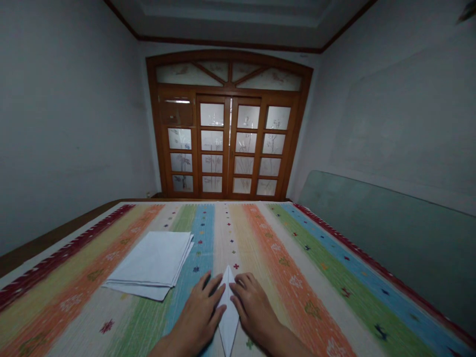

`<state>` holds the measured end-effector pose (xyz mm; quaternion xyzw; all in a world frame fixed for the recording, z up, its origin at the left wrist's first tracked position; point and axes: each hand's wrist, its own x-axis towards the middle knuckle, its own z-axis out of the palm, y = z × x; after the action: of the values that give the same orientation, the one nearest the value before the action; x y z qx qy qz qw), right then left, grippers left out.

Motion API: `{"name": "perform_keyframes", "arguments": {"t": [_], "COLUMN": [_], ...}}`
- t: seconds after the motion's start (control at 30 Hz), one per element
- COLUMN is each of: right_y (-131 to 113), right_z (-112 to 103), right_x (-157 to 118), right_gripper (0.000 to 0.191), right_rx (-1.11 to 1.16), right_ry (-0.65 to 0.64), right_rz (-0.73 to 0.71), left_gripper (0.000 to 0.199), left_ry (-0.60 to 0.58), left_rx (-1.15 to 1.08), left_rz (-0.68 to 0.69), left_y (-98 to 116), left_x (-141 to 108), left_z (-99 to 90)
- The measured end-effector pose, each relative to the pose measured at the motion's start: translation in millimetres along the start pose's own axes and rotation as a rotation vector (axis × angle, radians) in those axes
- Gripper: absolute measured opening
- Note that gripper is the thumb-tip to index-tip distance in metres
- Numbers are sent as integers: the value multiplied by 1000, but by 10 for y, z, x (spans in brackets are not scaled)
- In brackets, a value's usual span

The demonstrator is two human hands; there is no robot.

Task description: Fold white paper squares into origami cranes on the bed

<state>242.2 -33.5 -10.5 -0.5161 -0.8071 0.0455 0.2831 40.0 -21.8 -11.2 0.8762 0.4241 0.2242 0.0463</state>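
Observation:
A white sheet of paper (228, 322), folded into a long narrow kite shape with a lengthwise crease, lies on the tablecloth in front of me. Its sharp tip points away towards the doors. Along its left edge rests my left hand (203, 308), fingers spread, with the thumb and fingertips touching the paper. My right hand (255, 305) lies against the right edge; its fingers are bent and close together, the thumb apart from them. Neither hand grips around the paper. Farther left sits a loose stack of white square sheets (152, 260), slightly fanned.
A striped, patterned tablecloth (290, 277) covers the table. To the right stands a pale green bench back or panel (386, 228) along the wall. Wooden doors with frosted panes (228, 144) close off the far end, and a brown table edge (55, 228) shows at left.

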Motion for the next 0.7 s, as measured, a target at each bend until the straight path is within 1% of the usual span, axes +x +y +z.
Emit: {"name": "perform_keyframes", "arguments": {"t": [0.1,0.2,0.3,0.43,0.57,0.7], "right_y": [26,59,67,49,38,37], "right_z": [77,131,133,95,67,20], "right_x": [-50,-64,-44,-1,45,104], "right_gripper": [41,55,59,62,64,64], "right_rx": [-83,-100,-81,-57,-49,-43], "right_ry": [-66,-177,-248,-309,-314,-326], "right_rz": [-21,-52,-62,-42,-30,-16], "left_gripper": [62,69,75,76,76,72], "left_ry": [-17,3,-10,-66,-131,-143], "left_rx": [61,92,106,95,66,47], "left_rz": [77,134,156,162,160,147], "left_y": [-8,-26,-45,-48,-65,-99], "left_x": [-51,-75,-58,15,74,103], "left_z": [58,108,138,132,123,135]}}
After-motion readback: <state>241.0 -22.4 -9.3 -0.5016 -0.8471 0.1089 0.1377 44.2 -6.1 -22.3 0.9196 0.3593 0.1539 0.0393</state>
